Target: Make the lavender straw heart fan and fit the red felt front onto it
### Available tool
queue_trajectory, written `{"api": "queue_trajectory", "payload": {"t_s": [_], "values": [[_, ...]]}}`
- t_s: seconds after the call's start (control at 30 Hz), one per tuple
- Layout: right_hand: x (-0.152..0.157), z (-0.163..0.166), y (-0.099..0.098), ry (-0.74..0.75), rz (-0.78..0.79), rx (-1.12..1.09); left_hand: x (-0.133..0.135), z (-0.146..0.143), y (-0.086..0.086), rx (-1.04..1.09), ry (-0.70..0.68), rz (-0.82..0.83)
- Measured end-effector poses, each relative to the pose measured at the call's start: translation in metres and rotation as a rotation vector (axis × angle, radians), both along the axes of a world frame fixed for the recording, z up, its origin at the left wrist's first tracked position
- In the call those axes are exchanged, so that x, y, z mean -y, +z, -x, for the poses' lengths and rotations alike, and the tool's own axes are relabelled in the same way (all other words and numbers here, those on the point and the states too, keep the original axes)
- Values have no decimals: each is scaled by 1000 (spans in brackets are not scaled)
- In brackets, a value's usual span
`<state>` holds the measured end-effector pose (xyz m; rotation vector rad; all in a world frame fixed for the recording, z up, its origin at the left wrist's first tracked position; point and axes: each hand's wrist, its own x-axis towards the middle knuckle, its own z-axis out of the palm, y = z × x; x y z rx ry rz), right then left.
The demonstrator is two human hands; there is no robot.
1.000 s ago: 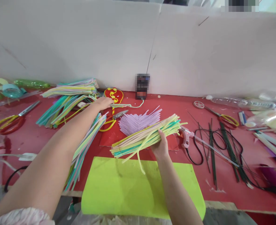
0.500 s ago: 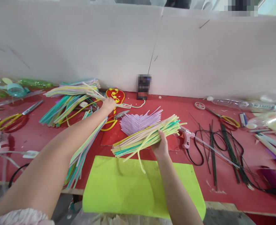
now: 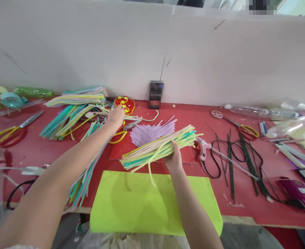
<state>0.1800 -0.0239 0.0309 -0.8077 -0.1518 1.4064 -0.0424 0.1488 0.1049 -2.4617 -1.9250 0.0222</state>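
Observation:
My right hand (image 3: 172, 159) is closed round a bundle of pale yellow, green and pink strips (image 3: 157, 148), held level over the red table (image 3: 38, 152) just past a lime green sheet (image 3: 131, 204). My left hand (image 3: 116, 116) reaches far left and forward, fingers pinched on a few thin strips (image 3: 100, 110) drawn from the pastel strip pile (image 3: 77, 100). A lilac heart of strips (image 3: 152, 133) lies behind the bundle. More long strips (image 3: 87, 173) lie under my left forearm.
Yellow-handled scissors (image 3: 4, 136) lie at far left, small snips (image 3: 131, 125) near my left hand. A pink glue gun (image 3: 201, 148) with black cord, dark wires (image 3: 243, 155) and another pair of scissors (image 3: 240, 128) sit right. A white board wall (image 3: 220, 62) backs the table.
My left hand has closed on a few strips at the pile and pulled them back and to the right. My right hand and its bundle have stayed almost still.

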Motion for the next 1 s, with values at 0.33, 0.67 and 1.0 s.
{"api": "queue_trajectory", "payload": {"t_s": [0.33,0.67,1.0], "values": [[5,0,9,32,-116,48,183,-93,11,459,-343,262],[23,-4,34,238,-291,192,186,-69,9,994,-217,689],[16,7,18,190,-110,375,168,-69,-67,1523,84,1247]]}}
